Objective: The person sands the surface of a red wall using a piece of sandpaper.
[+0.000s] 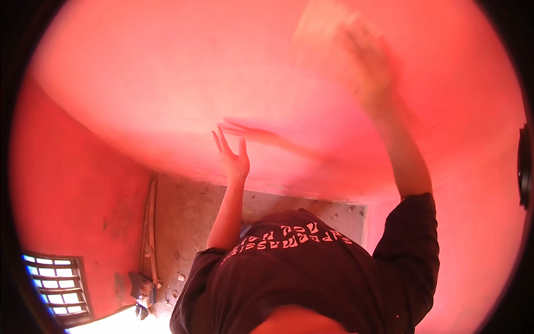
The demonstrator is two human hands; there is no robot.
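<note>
My left hand (234, 160) is raised in front of a red-painted wall (175, 83), its fingers spread and nothing in it. Its shadow falls on the wall just to the right, so the hand looks near the surface. Higher and to the right, my right hand (371, 62) is reaching up along the same wall, badly blurred by motion. A pale yellowish smear (319, 33) shows at its fingers. Whether that is a held thing or only the blurred hand, I cannot tell. Contact between this hand and the wall cannot be made out.
On the left, a barred window (58, 286) is set in a red side wall (79, 179). Long poles (152, 229) lean in the corner above a box (145, 290). Small debris lies on the bare floor (179, 217). Bright light enters at bottom left.
</note>
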